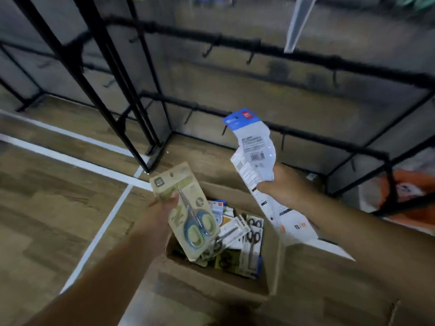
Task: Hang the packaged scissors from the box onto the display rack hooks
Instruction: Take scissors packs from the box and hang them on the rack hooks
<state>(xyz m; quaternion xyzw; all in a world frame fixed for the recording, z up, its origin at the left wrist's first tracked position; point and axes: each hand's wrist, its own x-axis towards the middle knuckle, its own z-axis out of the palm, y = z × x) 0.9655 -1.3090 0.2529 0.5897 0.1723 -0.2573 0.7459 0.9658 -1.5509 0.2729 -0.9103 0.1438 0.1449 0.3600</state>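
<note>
An open cardboard box (211,281) on the floor holds several packaged scissors (244,241). Above its left side my left hand (164,208) grips a beige card pack with blue-handled scissors (188,212). My right hand (280,180) is raised over the box's right side and holds white packs with a blue top (251,142), their backs with barcodes facing me. Beyond stands the black display rack (294,55) with short hooks (250,58) on its horizontal bars; the hooks in view carry nothing.
A second black frame (98,74) stands to the left on the wood floor with white lines (70,158). An orange and white bag (404,196) lies behind the rack at right. A white strip (297,22) hangs at the top.
</note>
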